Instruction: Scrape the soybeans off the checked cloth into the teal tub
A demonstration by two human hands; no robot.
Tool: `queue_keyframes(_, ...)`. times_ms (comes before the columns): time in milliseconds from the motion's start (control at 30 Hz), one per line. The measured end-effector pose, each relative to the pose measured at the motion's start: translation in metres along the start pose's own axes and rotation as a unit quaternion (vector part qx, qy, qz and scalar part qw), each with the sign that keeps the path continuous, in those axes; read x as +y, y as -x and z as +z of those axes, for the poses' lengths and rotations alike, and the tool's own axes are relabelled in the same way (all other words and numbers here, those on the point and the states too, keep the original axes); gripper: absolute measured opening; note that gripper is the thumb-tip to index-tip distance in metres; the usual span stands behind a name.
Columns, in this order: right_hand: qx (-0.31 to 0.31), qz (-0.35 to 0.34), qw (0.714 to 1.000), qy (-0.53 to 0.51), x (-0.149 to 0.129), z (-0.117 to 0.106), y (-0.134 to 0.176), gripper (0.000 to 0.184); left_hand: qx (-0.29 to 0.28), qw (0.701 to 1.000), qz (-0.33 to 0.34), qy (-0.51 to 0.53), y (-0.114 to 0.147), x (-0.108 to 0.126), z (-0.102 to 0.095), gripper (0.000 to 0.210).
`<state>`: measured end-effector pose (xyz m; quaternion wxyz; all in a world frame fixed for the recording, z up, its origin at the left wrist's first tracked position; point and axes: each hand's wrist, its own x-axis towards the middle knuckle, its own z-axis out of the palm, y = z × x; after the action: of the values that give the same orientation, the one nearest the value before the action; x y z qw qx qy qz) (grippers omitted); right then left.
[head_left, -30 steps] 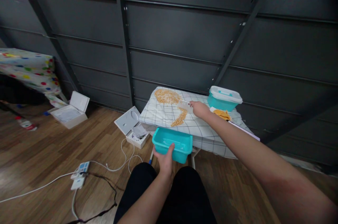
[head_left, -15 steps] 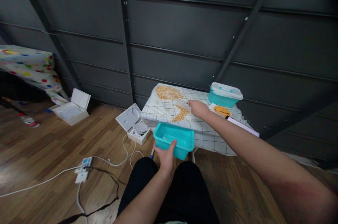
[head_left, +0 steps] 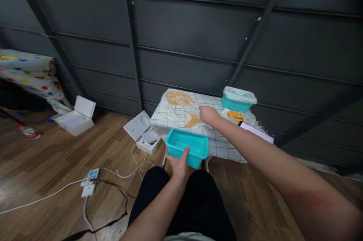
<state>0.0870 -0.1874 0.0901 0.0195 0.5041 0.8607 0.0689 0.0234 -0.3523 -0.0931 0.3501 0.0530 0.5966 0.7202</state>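
My left hand [head_left: 178,161] grips the near wall of an open turquoise plastic bin [head_left: 200,146], thumb over the rim and fingers beneath. The bin is held just below the front edge of a low table with a checked cloth [head_left: 172,115]. My right hand [head_left: 209,115] is closed on a white comb-like tool [head_left: 194,109] with slots or teeth; its exact kind is unclear. It stands over yellow beans [head_left: 193,120] near the table's front. A larger pile of beans [head_left: 178,98], with paler grains among them, lies farther back.
At the table's right are a lidded turquoise box [head_left: 238,101], a folded orange cloth [head_left: 236,115] and a pale flat device [head_left: 256,132] partly behind my forearm. An opened white box [head_left: 147,139], cables and a power strip [head_left: 90,182] lie on the floor. A dark panelled wall [head_left: 184,25] rises behind.
The view has shifted slightly. My right hand has moved a little up and left with the white tool, which now stands among the front beans. My left hand still holds the bin.
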Motion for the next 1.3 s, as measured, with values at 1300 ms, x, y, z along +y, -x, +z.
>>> queue_keyframes(1300, 0.004, -0.009, 1.000, -0.013, -0.020, -0.006, 0.024, 0.035, -0.047, 0.996, -0.053, 0.054, 0.063, 0.058, -0.029, 0.100)
